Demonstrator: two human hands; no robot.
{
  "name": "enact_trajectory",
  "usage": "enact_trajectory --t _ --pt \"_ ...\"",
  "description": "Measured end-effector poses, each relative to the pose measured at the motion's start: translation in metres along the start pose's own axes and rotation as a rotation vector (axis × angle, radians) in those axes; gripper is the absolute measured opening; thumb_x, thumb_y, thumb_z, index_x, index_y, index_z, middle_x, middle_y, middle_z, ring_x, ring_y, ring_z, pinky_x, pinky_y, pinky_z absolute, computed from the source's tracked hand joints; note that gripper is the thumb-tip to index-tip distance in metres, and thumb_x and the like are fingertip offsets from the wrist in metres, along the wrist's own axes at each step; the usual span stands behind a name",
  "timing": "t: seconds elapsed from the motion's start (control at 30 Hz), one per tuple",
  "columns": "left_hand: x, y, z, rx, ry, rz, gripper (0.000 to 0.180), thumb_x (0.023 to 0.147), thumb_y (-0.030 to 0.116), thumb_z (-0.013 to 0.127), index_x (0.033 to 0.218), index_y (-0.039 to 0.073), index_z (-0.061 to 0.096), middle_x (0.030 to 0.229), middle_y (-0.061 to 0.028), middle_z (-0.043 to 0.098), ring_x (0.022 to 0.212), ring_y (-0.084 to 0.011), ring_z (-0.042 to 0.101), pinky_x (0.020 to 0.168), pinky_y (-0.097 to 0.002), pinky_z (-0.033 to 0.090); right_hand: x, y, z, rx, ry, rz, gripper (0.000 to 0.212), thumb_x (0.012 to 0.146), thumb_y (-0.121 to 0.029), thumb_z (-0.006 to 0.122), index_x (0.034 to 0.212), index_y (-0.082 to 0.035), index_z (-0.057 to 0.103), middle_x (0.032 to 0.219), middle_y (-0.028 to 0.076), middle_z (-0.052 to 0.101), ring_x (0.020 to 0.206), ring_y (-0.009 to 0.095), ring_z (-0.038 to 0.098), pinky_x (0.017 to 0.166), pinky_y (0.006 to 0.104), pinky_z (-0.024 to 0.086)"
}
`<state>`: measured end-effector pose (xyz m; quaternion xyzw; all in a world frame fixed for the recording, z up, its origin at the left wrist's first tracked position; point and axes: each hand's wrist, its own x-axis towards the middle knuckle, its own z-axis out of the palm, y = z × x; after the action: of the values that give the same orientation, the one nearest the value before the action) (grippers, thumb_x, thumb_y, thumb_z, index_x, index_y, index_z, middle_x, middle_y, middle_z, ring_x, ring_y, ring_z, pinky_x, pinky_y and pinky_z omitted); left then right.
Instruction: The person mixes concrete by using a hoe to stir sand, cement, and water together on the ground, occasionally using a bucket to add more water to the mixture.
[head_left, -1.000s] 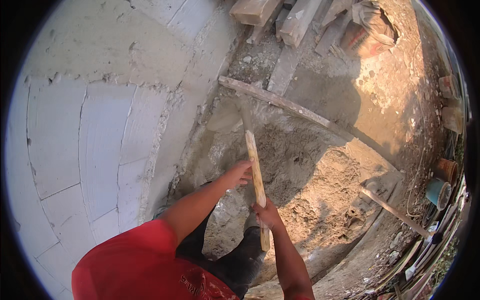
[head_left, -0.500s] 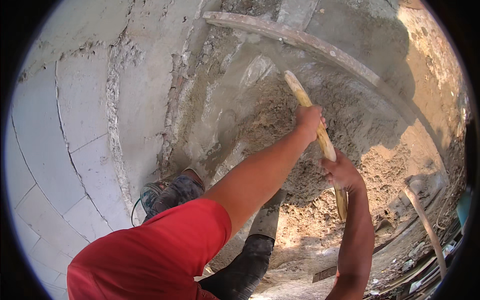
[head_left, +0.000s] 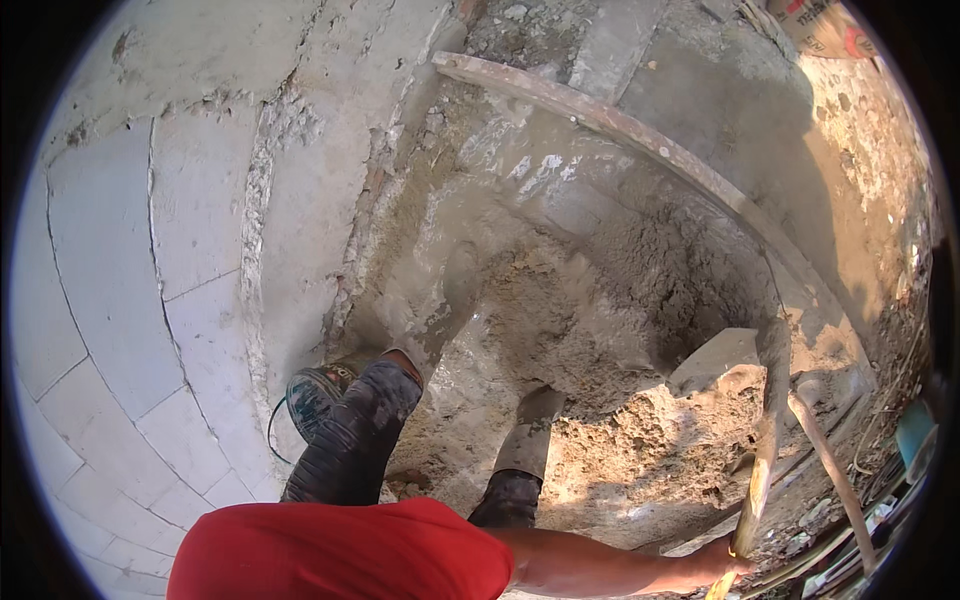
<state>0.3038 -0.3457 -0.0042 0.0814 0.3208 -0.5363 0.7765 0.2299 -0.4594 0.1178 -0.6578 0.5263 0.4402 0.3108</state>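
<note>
My left hand is closed around the wooden handle of a hoe at the lower right. My left arm in its red sleeve reaches across to it. The hoe's flat metal blade, smeared grey, lies at the right edge of the wet grey mortar, where sunlit, drier brown mix begins. My right hand is out of view. My legs in dark trousers stand in the mortar, and the boots are coated with it.
A long curved-looking board borders the mortar at the far side. A bucket stands by my left leg, beside grey block paving. Another wooden handle lies at right, near scrap strips and a teal object. A sack is far right.
The hoe has swung from the middle to the lower right, with my left hand on it. My right hand has left the view. The blade now shows clearly.
</note>
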Motion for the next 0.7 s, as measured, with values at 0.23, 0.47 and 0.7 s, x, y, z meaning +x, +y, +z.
enact_trajectory --t 0.23,0.47,0.7 --pt "-0.074 0.124 -0.141 0.371 0.274 0.366 0.044 0.097 0.032 0.067 0.117 0.001 0.043 0.082 -0.0068 0.059 0.08 -0.0193 0.063 0.07 -0.0364 0.057 0.073 -0.049 0.146 -0.147 -0.308 -0.312 0.052 0.082 -0.007 0.072 0.129 -0.003 0.051 0.075 0.006 0.06 0.057 0.013 0.056 0.049 0.0285 0.046" --pt "-0.098 0.386 -0.321 0.315 0.987 0.859 0.03 0.095 0.024 0.068 0.096 0.001 0.048 0.076 -0.0057 0.05 0.057 -0.0154 0.054 0.05 -0.033 0.055 0.171 -0.303 0.387 0.102 -0.837 -0.416 0.039 0.082 -0.011 0.07 0.117 -0.002 0.055 0.067 0.002 0.053 0.052 0.011 0.05 0.047 0.029 0.042" --pt "-0.024 0.374 -0.309 0.186 0.992 0.751 0.016 0.086 0.003 0.068 0.087 -0.003 0.053 0.073 -0.0086 0.055 0.056 -0.019 0.056 0.048 -0.0346 0.053 0.208 -0.304 0.331 -0.05 -0.77 -0.437 0.044 0.085 -0.014 0.071 0.122 -0.001 0.051 0.068 0.002 0.053 0.051 0.012 0.05 0.047 0.0296 0.043"
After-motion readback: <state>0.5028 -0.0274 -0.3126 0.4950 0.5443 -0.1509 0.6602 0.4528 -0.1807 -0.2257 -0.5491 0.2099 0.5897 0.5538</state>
